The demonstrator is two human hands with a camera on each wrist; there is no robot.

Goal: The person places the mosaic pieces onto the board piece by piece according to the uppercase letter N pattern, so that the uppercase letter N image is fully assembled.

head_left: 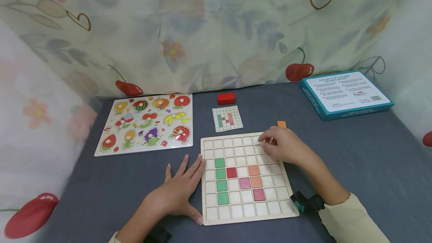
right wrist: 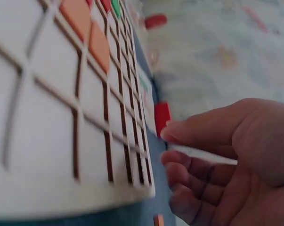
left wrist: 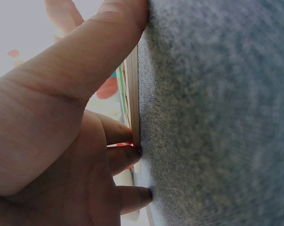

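A wooden grid board (head_left: 230, 212) lies flat, with white squares and a few coloured tiles. Several green tiles (head_left: 221, 185) form a column; a red tile (head_left: 231, 172), pink tiles (head_left: 244, 183) and orange tiles (head_left: 253, 170) sit to their right. Spread fingers and thumb of my left hand (head_left: 179, 191) touch the board's left edge. Over the upper right corner hovers my right hand (head_left: 285, 145), fingers loosely bent. The right wrist view shows a gap between thumb and fingertips, with nothing held. A loose orange tile (head_left: 281, 124) lies just beyond this hand.
Behind the board lies a small pattern card (head_left: 227, 119) with a red block (head_left: 226, 98) beyond it. A fruit puzzle board (head_left: 101, 143) is at the back left, a teal box (head_left: 351, 89) at the back right. Patterned cloth (head_left: 216, 40) hangs behind the table.
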